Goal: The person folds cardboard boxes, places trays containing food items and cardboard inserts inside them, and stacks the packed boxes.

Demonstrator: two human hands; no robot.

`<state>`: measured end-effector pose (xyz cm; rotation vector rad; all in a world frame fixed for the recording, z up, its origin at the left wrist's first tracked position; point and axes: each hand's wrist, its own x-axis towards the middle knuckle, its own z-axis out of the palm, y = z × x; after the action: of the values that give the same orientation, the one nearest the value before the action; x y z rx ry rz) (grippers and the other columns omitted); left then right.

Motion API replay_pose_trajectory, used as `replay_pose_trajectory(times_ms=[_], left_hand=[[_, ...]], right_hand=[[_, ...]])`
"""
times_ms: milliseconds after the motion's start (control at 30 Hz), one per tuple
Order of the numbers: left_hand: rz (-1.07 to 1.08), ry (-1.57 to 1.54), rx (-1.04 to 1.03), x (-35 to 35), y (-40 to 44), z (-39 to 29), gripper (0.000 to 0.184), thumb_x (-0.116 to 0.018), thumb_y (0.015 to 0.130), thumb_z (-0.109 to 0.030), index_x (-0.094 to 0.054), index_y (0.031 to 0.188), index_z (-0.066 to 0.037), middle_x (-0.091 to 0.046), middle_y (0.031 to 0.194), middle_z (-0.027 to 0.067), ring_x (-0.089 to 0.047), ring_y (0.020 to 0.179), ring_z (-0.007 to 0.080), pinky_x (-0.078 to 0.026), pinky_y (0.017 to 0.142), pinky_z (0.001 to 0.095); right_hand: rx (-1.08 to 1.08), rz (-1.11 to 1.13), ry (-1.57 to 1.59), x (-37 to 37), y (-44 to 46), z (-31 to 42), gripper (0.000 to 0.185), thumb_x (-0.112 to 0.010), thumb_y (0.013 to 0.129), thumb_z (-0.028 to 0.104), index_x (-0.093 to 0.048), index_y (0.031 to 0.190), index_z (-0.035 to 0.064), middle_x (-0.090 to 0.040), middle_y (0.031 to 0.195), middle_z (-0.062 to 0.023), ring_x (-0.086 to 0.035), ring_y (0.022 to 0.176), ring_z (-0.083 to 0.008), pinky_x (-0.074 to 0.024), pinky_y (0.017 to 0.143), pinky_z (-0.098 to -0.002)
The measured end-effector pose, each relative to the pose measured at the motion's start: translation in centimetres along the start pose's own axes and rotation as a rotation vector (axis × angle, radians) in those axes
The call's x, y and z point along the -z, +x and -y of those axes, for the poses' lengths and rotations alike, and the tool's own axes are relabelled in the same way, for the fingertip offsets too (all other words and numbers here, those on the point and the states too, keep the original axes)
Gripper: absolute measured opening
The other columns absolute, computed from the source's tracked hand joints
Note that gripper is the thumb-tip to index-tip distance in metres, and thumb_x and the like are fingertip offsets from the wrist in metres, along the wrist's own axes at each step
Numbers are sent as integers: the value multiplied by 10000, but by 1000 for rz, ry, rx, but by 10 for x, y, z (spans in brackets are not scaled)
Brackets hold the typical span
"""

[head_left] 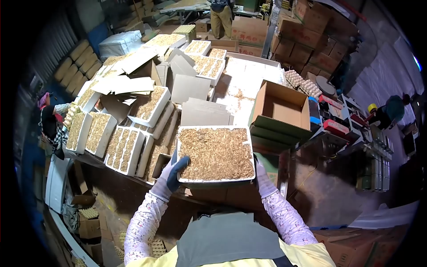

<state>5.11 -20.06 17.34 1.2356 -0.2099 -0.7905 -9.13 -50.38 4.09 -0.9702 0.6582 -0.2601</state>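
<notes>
A white foam tray point(218, 180) packed with loose straw-coloured husks or shavings is held up level in front of my body. My left hand point(174, 173), in a dark blue and grey glove, grips its left side with the thumb over the rim. On the opposite side my right hand point(263, 179), also gloved, supports the edge; its fingers are mostly hidden behind the tray. Just beyond the tray lie flat grey cardboard sheets point(206, 113). To the right of it stands an open cardboard box point(289, 104).
Similar filled foam trays point(153, 120) are stacked and tilted at left. Egg trays point(307, 84) sit beside a machine point(333, 118) at right. Cartons point(307, 40) are piled behind. Other people are at the left point(53, 118), right point(393, 113) and back point(221, 20).
</notes>
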Motion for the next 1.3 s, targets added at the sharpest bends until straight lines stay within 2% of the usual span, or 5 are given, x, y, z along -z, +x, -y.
replay_pose_trajectory(times_ms=[367, 533, 833, 1000, 1300], left_hand=[[7, 375, 139, 14, 0, 14, 861, -676, 944, -273, -125, 1572, -66, -457, 1443, 149, -524, 1238, 203, -448, 1030, 339], [-185, 1443, 332, -11, 20, 24, 511, -628, 914, -411, -556, 1103, 58, -703, 942, 244, -695, 921, 390, -539, 829, 452], [-420, 1629, -603, -7, -9, 7, 172, -650, 892, -244, -637, 996, -106, -566, 707, 45, -616, 576, 190, -514, 550, 308], [-845, 1206, -28, 117, 5, 64, 226, -683, 870, -292, -687, 1026, -128, -679, 900, 73, -666, 819, 241, -529, 724, 363], [-382, 1546, 432, 162, 58, 126, 211, -618, 866, -258, -702, 1040, -172, -672, 1085, 68, -640, 1023, 272, -519, 888, 418]], right_hand=[[83, -87, -228, -20, -32, 20, 431, -468, 1051, 214, -482, 1368, -78, -576, 1326, -102, -548, 1190, -185, -408, 1063, -299], [958, 30, -1194, -72, 25, 112, 395, -557, 980, 156, -524, 1327, -31, -554, 1315, -195, -539, 1216, -272, -421, 1040, -353], [200, 442, -2353, -187, 277, 42, 829, -790, 741, 463, -448, 1365, 38, -530, 1334, -219, -488, 1292, -348, -433, 1060, -440], [293, 419, -2392, -177, 286, 36, 740, -798, 749, 440, -469, 1301, 73, -626, 1214, -190, -593, 1163, -340, -485, 965, -434], [500, 499, -1913, -181, 216, 116, 371, -705, 826, 309, -649, 1115, 82, -650, 1161, -156, -636, 1041, -338, -501, 909, -436]])
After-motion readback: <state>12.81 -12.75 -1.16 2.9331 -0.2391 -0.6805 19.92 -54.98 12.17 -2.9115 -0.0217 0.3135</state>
